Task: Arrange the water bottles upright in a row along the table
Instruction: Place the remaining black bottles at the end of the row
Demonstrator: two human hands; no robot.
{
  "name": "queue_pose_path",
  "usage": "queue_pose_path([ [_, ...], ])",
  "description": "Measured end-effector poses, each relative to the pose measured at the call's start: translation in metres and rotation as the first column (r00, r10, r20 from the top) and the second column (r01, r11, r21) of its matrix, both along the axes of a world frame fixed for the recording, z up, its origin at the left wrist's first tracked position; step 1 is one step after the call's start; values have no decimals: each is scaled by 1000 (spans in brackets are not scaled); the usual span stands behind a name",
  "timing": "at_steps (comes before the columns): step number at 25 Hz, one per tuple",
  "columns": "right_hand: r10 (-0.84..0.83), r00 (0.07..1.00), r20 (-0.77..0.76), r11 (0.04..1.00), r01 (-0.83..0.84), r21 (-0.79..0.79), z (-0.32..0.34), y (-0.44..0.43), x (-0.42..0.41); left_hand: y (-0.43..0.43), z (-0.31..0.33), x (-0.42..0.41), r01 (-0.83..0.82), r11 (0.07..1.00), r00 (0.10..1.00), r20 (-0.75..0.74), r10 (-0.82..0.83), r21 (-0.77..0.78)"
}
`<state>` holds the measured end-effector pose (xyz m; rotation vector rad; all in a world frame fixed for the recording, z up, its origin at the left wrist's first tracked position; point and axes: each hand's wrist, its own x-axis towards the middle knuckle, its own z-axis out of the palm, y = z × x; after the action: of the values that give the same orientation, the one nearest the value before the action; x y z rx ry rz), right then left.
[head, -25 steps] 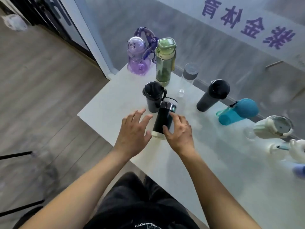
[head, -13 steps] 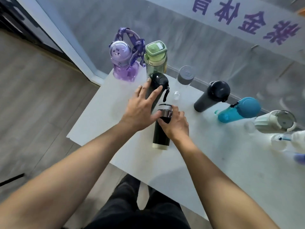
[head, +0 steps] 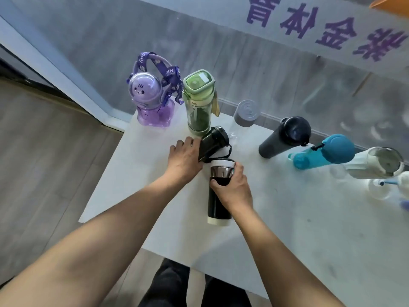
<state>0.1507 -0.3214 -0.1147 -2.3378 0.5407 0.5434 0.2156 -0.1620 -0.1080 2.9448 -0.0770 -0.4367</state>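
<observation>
White table [head: 309, 229] pushed against a grey wall with purple lettering, wood floor off to the side. Along the back edge there's already a decent lineup going: the purple bunny-lid bottle [head: 150, 103], the green square-lid bottle [head: 199, 103], a clear bottle with a grey cap [head: 245, 114], a dark grey tumbler [head: 285, 136], and a teal bottle [head: 325, 151], then a white mug-type thing [head: 376, 162] at the far right where it gets too blurry to call.

Two are not placed yet. The left hand [head: 183, 160] is wrapped around a short black flask [head: 213, 140], tilted, just in front of the green one. The right hand [head: 232, 187] is closed around the black thermos with a steel collar [head: 219, 196], out in the middle of the table, well forward of the row.

So I'd guess mostly done, with these two left to slot in.
</observation>
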Motion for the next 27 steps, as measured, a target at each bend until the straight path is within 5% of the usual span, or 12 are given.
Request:
queue_pose_path([
  [14, -85, 990, -111, 995, 91, 49, 2, -17, -47, 16, 4, -78, -117, 992, 983, -147, 109, -45],
  [22, -213, 976, 45, 975, 210, 69, 23, -36, -86, 8, -4, -81, -77, 986, 982, -184, 49, -148],
  [27, -306, 936, 176, 951, 294, 89, 43, -49, -110, 12, 17, -108, -119, 908, 986, -156, 60, -403],
])
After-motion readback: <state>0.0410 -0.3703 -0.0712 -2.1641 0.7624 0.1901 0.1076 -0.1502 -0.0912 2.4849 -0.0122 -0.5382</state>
